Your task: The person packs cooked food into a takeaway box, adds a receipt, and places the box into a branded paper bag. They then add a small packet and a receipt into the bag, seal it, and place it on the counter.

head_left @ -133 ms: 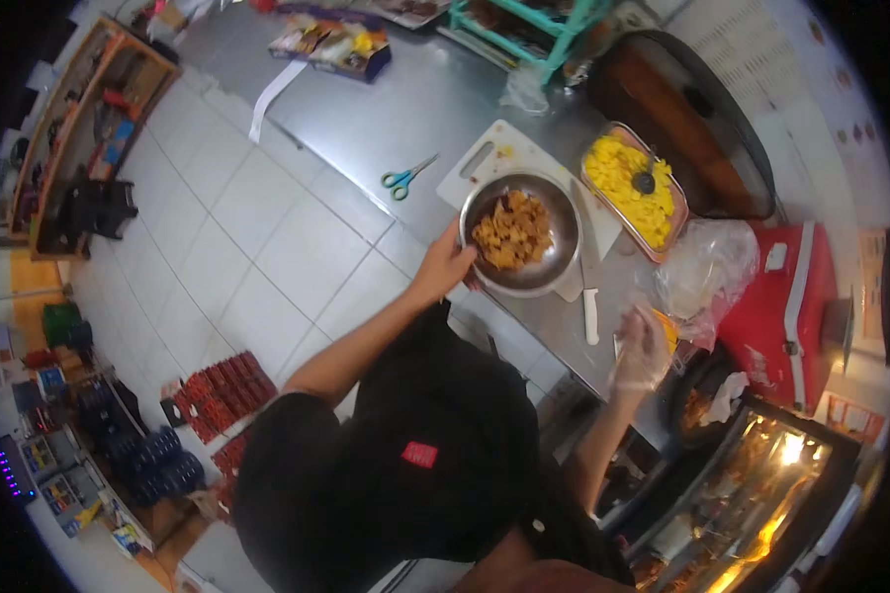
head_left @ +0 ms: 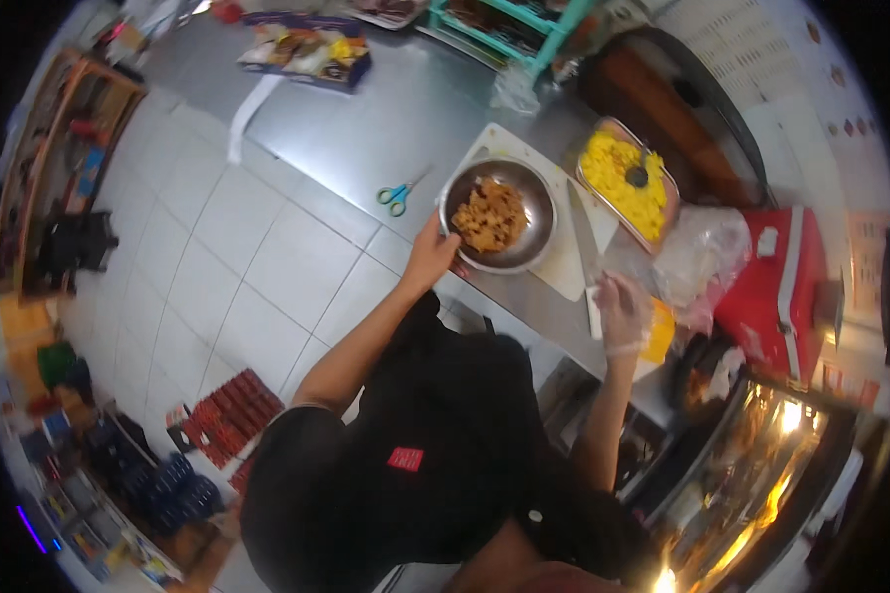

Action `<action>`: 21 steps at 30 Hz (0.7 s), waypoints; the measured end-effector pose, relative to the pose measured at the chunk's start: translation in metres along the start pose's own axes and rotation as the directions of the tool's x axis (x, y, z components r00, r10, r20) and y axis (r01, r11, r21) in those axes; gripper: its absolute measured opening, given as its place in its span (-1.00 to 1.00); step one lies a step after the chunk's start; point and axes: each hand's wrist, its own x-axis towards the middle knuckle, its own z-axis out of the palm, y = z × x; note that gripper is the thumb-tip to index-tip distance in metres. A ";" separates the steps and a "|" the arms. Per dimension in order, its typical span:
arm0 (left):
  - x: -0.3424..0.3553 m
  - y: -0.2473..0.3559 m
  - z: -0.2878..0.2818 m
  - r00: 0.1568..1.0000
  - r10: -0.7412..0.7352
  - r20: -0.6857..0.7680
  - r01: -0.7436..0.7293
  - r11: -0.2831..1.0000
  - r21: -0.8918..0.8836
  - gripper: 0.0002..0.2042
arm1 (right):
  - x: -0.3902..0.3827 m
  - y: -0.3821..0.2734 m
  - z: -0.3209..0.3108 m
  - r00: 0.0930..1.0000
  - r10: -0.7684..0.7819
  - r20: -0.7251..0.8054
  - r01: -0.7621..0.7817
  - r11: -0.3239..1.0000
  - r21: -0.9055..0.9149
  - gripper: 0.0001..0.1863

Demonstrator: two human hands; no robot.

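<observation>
My left hand (head_left: 430, 254) grips the near left rim of a round metal bowl (head_left: 541, 222), its thumb over the edge. Chunky brown cooked food (head_left: 489, 213) lies inside, mostly toward the left. Beneath the bowl is a white cutting board (head_left: 565, 267), partly covered. A knife (head_left: 585, 237) with a white handle rests along the board's right side. Beside that handle, my right hand (head_left: 624, 312) is raised in a clear plastic glove, fingers loosely bent and nothing visible in them. Just right of it sits a yellow-orange item (head_left: 660, 331), partly hidden by the hand.
A tray of yellow food pieces (head_left: 623, 190) with a dark round utensil stands beyond the board. Scissors (head_left: 400, 194) lie left of the bowl. A clear plastic bag (head_left: 700, 252) and red insulated bag (head_left: 769, 296) are at right, near a lit glass case (head_left: 752, 474).
My right hand has shifted left from the yellow-orange item toward the knife handle, uncovering more of the item. My left hand still holds the bowl. The whole view has shifted slightly.
</observation>
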 end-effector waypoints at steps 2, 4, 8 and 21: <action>0.037 0.041 -0.071 0.997 0.070 -0.044 -0.067 0.995 0.078 -0.33 | 0.034 0.001 0.077 0.998 -0.059 0.025 0.055 0.989 0.137 -0.80; 0.059 0.013 -0.068 0.998 0.068 0.016 -0.069 0.997 0.028 -0.33 | 0.037 -0.003 0.084 0.997 -0.061 0.041 0.057 0.994 0.098 -0.81; 0.079 0.006 -0.060 0.988 0.042 0.146 -0.044 0.999 0.007 -0.33 | 0.030 -0.011 0.091 0.995 0.083 0.046 -0.080 0.995 -0.062 -0.83; 0.002 0.045 -0.046 0.857 0.183 0.482 -0.441 0.744 0.501 -0.70 | -0.086 0.009 0.124 0.888 0.459 0.014 -0.439 0.857 -0.270 -0.74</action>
